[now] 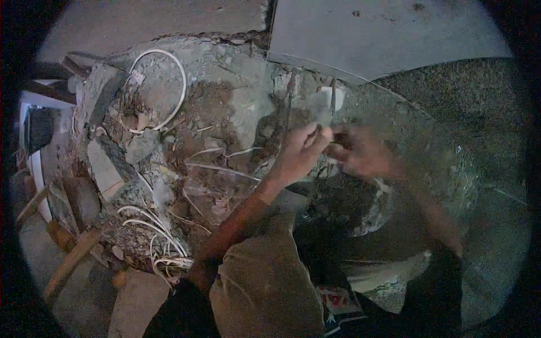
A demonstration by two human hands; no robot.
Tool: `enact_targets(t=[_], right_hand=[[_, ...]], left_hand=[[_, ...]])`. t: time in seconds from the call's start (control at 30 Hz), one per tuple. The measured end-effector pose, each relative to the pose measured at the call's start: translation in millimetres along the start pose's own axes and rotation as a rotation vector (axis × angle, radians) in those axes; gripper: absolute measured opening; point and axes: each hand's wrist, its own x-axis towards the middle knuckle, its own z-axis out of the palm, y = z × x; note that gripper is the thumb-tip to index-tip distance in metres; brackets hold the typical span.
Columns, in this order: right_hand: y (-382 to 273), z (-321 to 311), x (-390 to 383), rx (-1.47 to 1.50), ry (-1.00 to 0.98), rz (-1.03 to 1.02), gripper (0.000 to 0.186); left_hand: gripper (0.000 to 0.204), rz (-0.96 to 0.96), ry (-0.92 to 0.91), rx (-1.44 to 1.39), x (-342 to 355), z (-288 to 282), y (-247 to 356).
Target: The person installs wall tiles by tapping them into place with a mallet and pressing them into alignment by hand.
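Note:
My left hand is closed in a pinch, its thumb and forefinger meeting just above the broken ground. Close beside it on the right, my right hand has its fingers curled inward toward the left fingertips, blurred by motion. What lies between the fingers is too small and smeared to name. Just beyond the fingertips stands a thin dark upright rod, in front of a small white piece. A pale, blurred shape sits right above the left fingertips.
Rubble and dirt spread to the left, with a looped white cable and a bundle of white cables. Broken concrete blocks and a wooden handle lie farther left. A smooth grey slab bounds the far side.

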Motion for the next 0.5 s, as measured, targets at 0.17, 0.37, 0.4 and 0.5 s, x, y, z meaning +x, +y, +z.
enact_targets(t=[0.17, 0.37, 0.4, 0.5], right_hand=[[-28, 31, 28, -0.153, 0.057, -0.458, 0.051], [11, 4, -52, -0.324, 0.199, -0.012, 0.036], [31, 0, -71, -0.423, 0.233, 0.026, 0.035], [33, -34, -123, -0.214, 0.361, 0.462, 0.031]], left_hand=[[0.041, -0.149, 0.298, -0.24, -6, -69, -25], [0.034, 0.301, 0.557, 0.902, 6, -243, -33], [0.034, 0.305, 0.559, 0.887, 21, -248, -16], [0.036, 0.039, 0.332, 0.677, 84, -237, 3]])
